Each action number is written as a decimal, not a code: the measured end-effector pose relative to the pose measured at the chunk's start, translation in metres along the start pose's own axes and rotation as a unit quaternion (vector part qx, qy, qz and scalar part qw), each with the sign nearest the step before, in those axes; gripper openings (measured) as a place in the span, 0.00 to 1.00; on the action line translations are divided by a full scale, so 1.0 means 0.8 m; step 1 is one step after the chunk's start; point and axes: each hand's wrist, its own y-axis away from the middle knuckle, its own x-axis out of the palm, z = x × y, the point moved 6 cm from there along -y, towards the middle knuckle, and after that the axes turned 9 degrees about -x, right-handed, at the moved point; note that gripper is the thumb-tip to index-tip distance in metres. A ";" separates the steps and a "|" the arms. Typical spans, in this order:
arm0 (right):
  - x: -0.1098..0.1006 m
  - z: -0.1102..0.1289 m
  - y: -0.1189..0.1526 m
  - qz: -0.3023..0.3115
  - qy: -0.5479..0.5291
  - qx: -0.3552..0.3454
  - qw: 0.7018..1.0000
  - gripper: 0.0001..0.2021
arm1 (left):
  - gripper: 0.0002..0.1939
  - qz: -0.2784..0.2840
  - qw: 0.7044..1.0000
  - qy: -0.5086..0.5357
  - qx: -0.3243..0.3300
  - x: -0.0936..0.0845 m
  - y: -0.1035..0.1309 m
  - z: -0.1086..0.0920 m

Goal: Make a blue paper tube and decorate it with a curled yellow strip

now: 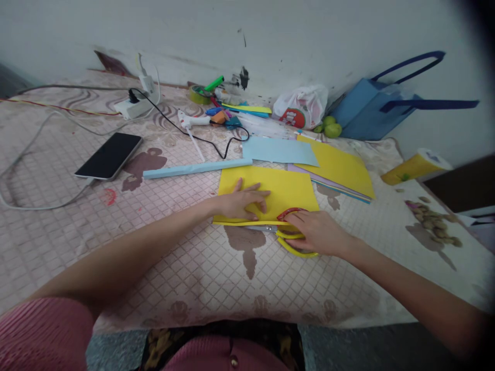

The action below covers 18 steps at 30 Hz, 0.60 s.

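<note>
A yellow sheet of paper (286, 188) lies on the patterned tablecloth in front of me, with a narrow strip or fold along its near edge. My left hand (243, 201) rests on the sheet's left part, fingers spread. In my right hand (315, 229), at the near right corner, is a pair of scissors (296, 250) with yellow and red handles. Their blades point left along the near edge, partly under the paper. A rolled or folded light blue paper strip (197, 168) touches the sheet's far left corner. Just beyond the sheet lies a light blue paper piece (280, 150).
More coloured sheets (342, 167) are stacked at the right, near a yellow roll (415, 166). Behind stand a blue bag (371, 111), a white plastic bag (303, 108) and green fruit (331, 127). A glue gun (193, 120), a phone (110, 155) and a power strip (133, 107) with cables lie left.
</note>
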 end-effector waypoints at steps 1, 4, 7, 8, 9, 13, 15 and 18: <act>0.000 -0.001 0.000 0.003 0.001 0.002 1.000 0.16 | 0.15 0.001 1.000 0.000 0.000 0.000 0.000 -0.001; 0.002 -0.002 0.001 0.009 0.001 0.007 1.000 0.17 | 0.15 0.003 1.000 -0.006 0.004 -0.003 0.002 -0.001; 0.002 -0.003 0.001 -0.002 -0.018 0.009 1.000 0.16 | 0.13 -0.017 0.999 -0.027 0.003 -0.015 0.012 0.006; 0.002 -0.003 0.001 -0.006 -0.025 0.011 1.000 0.16 | 0.13 -0.029 0.999 -0.036 0.000 -0.021 0.018 0.010; 0.001 -0.003 0.000 -0.009 -0.031 0.013 0.999 0.16 | 0.12 -0.039 0.998 -0.046 -0.003 -0.027 0.026 0.014; -0.001 -0.002 -0.001 -0.013 -0.041 0.018 0.999 0.15 | 0.13 -0.045 0.997 -0.058 -0.031 -0.039 0.056 0.038; -0.002 -0.001 -0.002 -0.014 -0.043 0.019 0.999 0.14 | 0.14 -0.041 0.997 -0.049 -0.038 -0.038 0.066 0.048; -0.001 0.000 -0.004 -0.007 -0.036 0.022 0.999 0.15 | 0.16 -0.045 0.998 -0.034 -0.042 -0.034 0.071 0.057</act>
